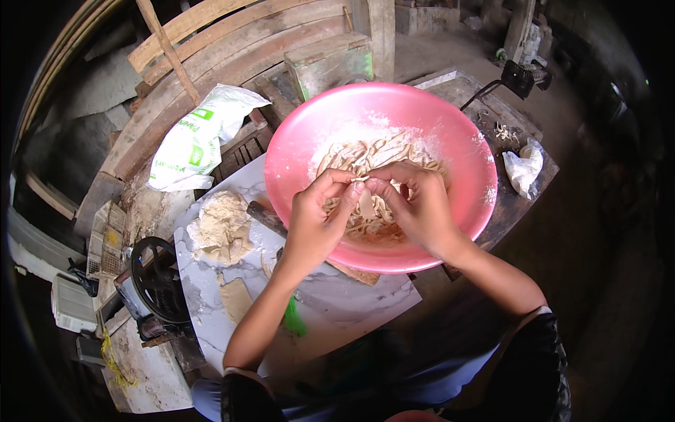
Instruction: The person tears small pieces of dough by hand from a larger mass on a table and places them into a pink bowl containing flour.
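- Clock dirs taken from middle of pink bowl (299, 137), 12 = top of view
- L hand (320, 207) at approx 8, over bowl; thumb & finger narrow, pinching a bit of dough (366, 205)
- R hand (420, 200) at approx 4, also over bowl; thumb & finger pinched on same bit, tips nearly meeting L ones
- Bit of dough is btwn the two hands, flat & pale, hanging down just off bowl's middle twd 7
- Heap of dough strips (380, 153) in bowl, mostly past the fingers twd 12, some showing under the hands; flour dusted on them & up bowl wall
- Dough lump (219, 228) btwn 8 & 9, outside bowl, on marble-look board (365, 309)
- Flat dough piece (235, 299) btwn 7 & 8, same board, nr L forearm
- Green patch (294, 318) at 7, on board, just beside L forearm
- White bag w/ green print (204, 141) btwn 9 & 10, well off the hands
- Small white bag (524, 169) at 3, near bowl rim
- Black wheel (156, 280) at 8, left of board
- Box w/ green paint (330, 65) at 11, beyond bowl
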The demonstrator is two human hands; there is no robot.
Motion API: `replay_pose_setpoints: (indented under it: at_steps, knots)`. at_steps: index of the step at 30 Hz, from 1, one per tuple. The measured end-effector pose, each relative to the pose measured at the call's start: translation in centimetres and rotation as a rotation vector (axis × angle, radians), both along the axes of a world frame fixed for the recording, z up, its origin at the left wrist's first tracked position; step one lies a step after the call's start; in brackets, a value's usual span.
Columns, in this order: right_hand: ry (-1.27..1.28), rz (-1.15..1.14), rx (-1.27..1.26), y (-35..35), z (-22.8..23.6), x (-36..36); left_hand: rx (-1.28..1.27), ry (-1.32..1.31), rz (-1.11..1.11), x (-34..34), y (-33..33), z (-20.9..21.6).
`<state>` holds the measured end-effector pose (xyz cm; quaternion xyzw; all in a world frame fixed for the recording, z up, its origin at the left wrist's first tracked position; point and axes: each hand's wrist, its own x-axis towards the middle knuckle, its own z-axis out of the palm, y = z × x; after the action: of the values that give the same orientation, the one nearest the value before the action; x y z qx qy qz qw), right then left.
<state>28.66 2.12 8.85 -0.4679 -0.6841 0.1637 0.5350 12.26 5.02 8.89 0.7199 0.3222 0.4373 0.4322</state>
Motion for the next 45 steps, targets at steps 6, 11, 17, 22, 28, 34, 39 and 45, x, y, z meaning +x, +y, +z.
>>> replay_pose_setpoints:
  at_steps: [6, 11, 17, 22, 28, 34, 39, 45]
  knots:
    - [0.048, 0.010, -0.036, 0.2, -0.1, 0.2, 0.008, -0.036, 0.042, 0.9, 0.0, -0.3]
    - [0.003, -0.020, -0.090, -0.4, 0.8, 0.3, -0.080, -0.049, 0.056, 1.1, -0.2, 0.4]
    - [-0.033, -0.017, -0.108, -0.9, 1.5, 0.3, 0.071, -0.071, 0.023, 1.1, 0.1, -0.2]
    - [-0.024, -0.060, -0.124, -1.0, 1.6, 0.1, -0.003, -0.048, 0.055, 1.0, -0.3, 0.1]
    - [0.273, 0.023, -0.033, -0.6, 1.0, 0.3, 0.025, -0.178, 0.103, 1.2, 0.3, -0.6]
    - [0.484, 0.047, 0.098, -1.0, 1.6, 0.2, -0.030, -0.223, 0.188, 1.2, 0.2, -0.3]
    - [0.598, 0.054, 0.095, -0.5, 1.3, 0.3, 0.007, -0.184, 0.220, 1.2, 0.0, 0.1]
    - [0.422, 0.024, -0.062, -0.9, 1.4, 0.7, -0.069, -0.284, 0.229, 1.4, 0.0, 0.0]
